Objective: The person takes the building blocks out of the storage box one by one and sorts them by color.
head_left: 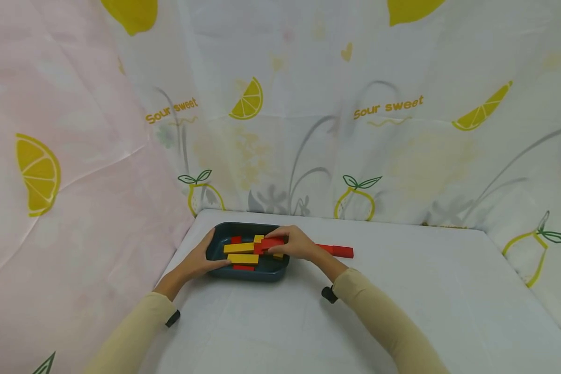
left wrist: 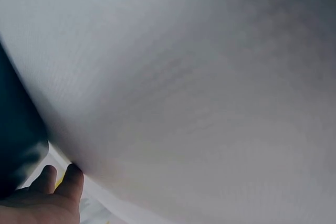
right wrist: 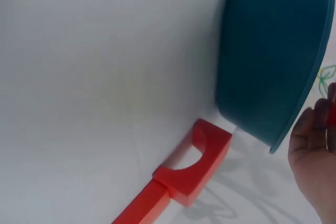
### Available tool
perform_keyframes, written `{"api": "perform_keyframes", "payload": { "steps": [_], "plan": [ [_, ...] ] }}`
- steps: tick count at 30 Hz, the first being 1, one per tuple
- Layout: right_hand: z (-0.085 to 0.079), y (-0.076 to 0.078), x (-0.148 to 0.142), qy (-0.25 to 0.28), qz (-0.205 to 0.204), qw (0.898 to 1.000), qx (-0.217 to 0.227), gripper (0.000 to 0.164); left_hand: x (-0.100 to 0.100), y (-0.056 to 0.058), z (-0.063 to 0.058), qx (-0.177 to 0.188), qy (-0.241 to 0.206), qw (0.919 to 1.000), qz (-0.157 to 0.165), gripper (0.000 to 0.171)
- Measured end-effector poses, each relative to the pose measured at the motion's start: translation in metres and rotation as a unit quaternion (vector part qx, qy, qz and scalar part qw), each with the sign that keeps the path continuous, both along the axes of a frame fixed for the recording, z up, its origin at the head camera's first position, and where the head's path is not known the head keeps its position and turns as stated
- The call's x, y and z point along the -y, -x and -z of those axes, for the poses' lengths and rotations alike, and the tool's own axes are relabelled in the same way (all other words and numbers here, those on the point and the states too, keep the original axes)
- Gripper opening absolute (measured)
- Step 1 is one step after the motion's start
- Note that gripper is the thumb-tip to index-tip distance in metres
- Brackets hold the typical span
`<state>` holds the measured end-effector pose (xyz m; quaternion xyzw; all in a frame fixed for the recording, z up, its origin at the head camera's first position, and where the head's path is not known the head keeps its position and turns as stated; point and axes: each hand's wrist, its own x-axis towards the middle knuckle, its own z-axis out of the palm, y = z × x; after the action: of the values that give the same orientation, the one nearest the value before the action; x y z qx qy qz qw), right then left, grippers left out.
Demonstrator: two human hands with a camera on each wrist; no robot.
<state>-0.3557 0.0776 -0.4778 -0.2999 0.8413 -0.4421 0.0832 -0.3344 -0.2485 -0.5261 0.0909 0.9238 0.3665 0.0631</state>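
A dark blue-green rectangular tray (head_left: 248, 275) stands on the white table, with several yellow and red blocks in it. My left hand (head_left: 197, 261) grips the tray's left end, thumb over the rim close to a yellow block (head_left: 243, 258). In the left wrist view its fingers (left wrist: 73, 184) lie beside the tray's outer wall. My right hand (head_left: 299, 242) reaches over the tray's right end and pinches a red block (head_left: 272, 242) above the other blocks. Only a sliver of that block (right wrist: 332, 115) shows in the right wrist view. Its lower side is hidden.
Right of the tray, a red block with a round cut-out (right wrist: 203, 163) lies end to end with a red bar (right wrist: 143, 206) on the white table (head_left: 402, 291). Patterned cloth (head_left: 285, 130) hangs behind and to the left.
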Motion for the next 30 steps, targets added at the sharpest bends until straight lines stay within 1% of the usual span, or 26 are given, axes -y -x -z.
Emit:
{"api": "perform_keyframes", "payload": {
  "steps": [8, 15, 20, 24, 28, 30],
  "plan": [
    [-0.005, 0.0, -0.016, -0.02, 0.005, 0.999, -0.027, 0.033, 0.001, 0.0, -0.001, 0.007, -0.006, 0.9999, -0.005, 0.12],
    [-0.009, -0.001, -0.031, -0.024, 0.01, 0.999, -0.039, 0.033, 0.001, 0.001, 0.001, 0.008, -0.007, 0.9999, -0.003, 0.12],
    [-0.012, -0.004, -0.04, -0.038, 0.015, 0.998, -0.048, 0.035, 0.003, -0.001, -0.001, 0.007, -0.006, 0.9999, -0.005, 0.121],
    [-0.012, -0.005, -0.051, -0.039, 0.03, 0.998, -0.048, 0.034, 0.002, 0.0, -0.001, 0.007, -0.006, 1.0, -0.003, 0.121],
    [-0.013, -0.003, -0.066, -0.055, 0.051, 0.996, -0.038, 0.032, 0.0, 0.001, 0.001, 0.007, -0.007, 1.0, 0.002, 0.121],
    [-0.015, -0.003, -0.073, -0.063, 0.055, 0.996, -0.041, 0.033, 0.001, 0.0, 0.001, 0.004, -0.008, 1.0, 0.002, 0.12]
  ]
}}
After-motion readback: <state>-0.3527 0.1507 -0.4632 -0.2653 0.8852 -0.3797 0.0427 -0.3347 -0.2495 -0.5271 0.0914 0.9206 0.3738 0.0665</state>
